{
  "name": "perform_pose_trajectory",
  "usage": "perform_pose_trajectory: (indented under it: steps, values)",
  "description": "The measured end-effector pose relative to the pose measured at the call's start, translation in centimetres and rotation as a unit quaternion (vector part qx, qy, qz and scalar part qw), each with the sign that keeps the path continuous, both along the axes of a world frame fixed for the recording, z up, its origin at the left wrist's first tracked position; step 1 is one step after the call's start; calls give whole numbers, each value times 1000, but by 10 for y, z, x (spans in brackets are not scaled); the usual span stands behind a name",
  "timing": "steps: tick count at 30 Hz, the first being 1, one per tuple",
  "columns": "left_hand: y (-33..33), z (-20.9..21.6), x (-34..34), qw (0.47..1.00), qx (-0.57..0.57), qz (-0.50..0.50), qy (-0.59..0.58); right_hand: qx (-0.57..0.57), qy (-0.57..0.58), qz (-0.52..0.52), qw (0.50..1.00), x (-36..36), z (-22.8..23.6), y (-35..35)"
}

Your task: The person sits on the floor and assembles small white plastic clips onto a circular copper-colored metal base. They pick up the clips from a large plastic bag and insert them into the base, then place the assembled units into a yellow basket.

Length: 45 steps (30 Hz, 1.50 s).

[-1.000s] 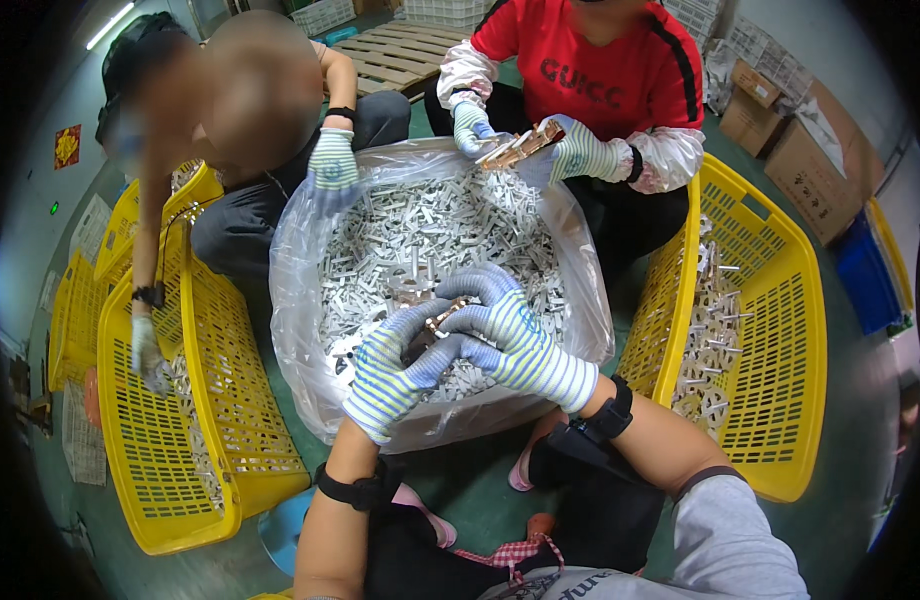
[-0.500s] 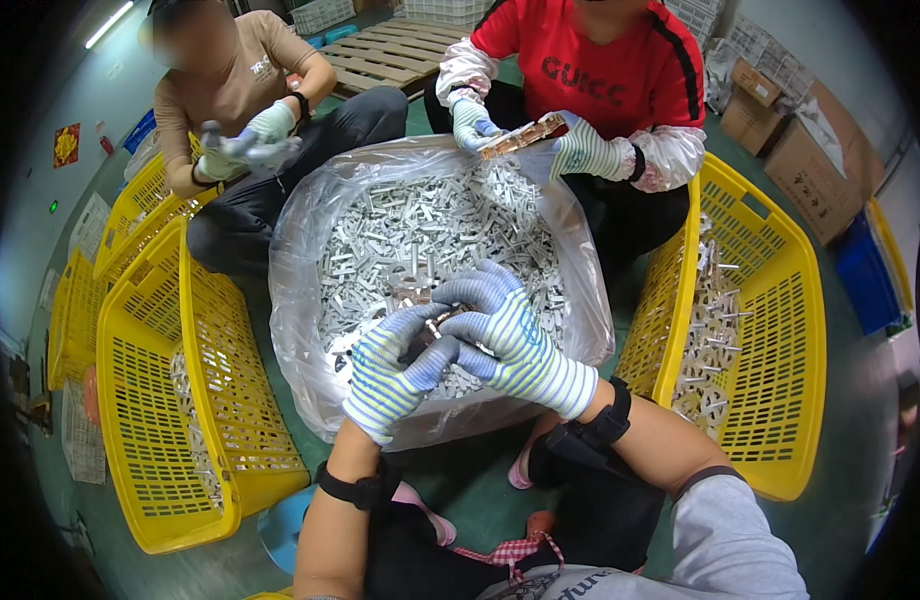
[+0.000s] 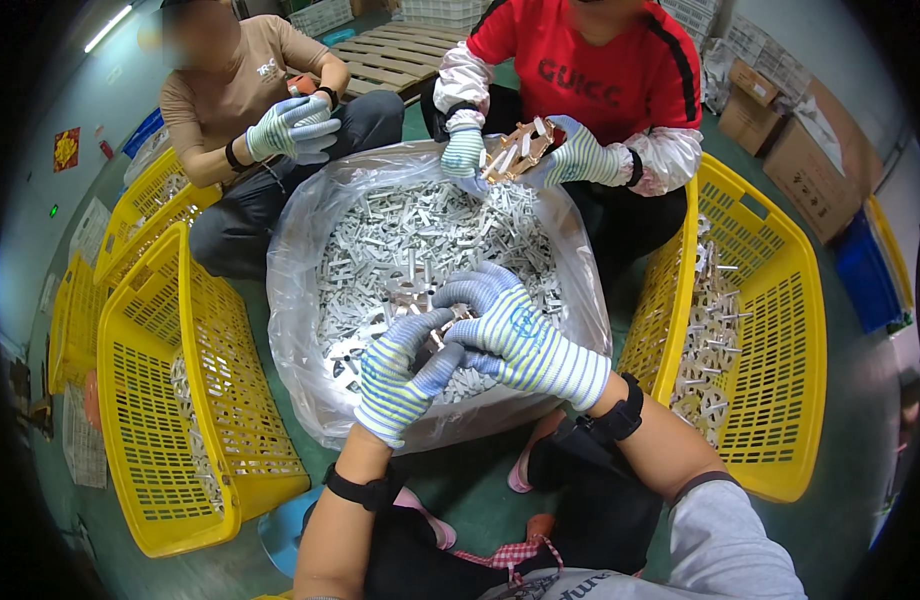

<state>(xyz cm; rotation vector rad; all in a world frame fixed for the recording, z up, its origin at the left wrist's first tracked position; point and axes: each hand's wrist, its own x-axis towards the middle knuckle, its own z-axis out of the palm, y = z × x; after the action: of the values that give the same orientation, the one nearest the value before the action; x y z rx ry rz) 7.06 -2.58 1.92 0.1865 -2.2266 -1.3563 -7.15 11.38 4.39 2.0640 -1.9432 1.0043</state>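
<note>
Striped gloves [image 3: 548, 352], perhaps black trousers [image 3: 605, 495].

Tube lamp [image 3: 110, 27] glowing upper L, fisheye bends edges, corners blk.

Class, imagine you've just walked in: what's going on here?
The person's left hand and right hand, both gloved, hold a coppery piece between them above a clear plastic liner full of loose silvery parts. Across it, a co-worker in red holds a coppery frame. Another co-worker, in tan, has gloved hands together. Yellow baskets holding more parts stand on either side.
</note>
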Motion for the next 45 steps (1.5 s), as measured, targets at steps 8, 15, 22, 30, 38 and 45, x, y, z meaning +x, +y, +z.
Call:
perform_pose_trajectory:
  steps: [8, 15, 22, 30, 38, 45]
  values:
    - [-6, 1, -4, 988, 127, 65, -53, -81, -91, -29, 992, -2, -2, -2]
    - [-29, 2, -5, 959, 239, 139, -66, 239, -303, -178, 905, -55, -92, 17]
    - [-35, -10, 0, 952, 295, 32, -70, 597, -61, -147, 786, -37, -152, 20]
    - [-51, -25, 10, 973, 190, 46, -125, 392, -265, -161, 866, -51, -96, 15]
    - [-30, -12, 4, 973, 90, -41, -210, 138, -549, -60, 822, -42, -64, 12]
    - [-25, -5, -2, 908, 279, -15, -312, 21, -531, 48, 846, -9, -41, 2]
